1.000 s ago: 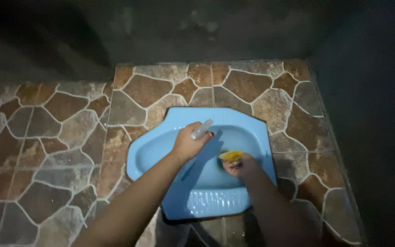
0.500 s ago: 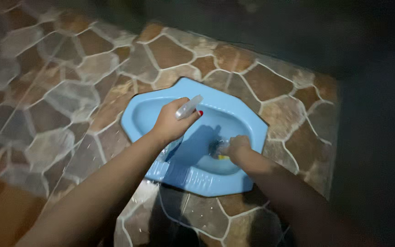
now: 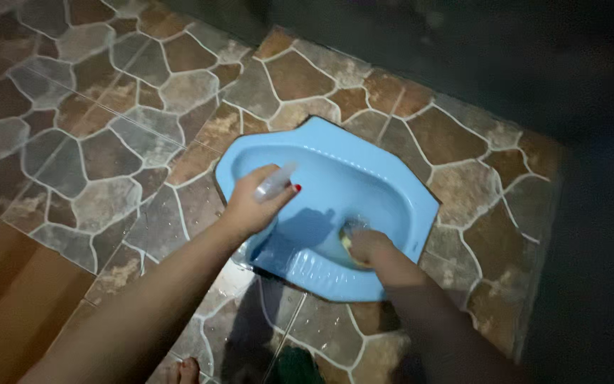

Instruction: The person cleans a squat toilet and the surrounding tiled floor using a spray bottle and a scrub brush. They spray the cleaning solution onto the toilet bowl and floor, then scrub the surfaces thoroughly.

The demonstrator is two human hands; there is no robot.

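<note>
The right hand (image 3: 368, 245) is pressed down inside the basin of the blue squat toilet pan (image 3: 399, 186), fingers clenched on what looks like a yellow sponge (image 3: 347, 241), though the dim light leaves that unsure. The left hand (image 3: 254, 205) hovers over the pan's left rim, closed around a small clear bottle (image 3: 273, 181). Scrubbing appears under way; working further round the basin would call for firm downward pressure.
</note>
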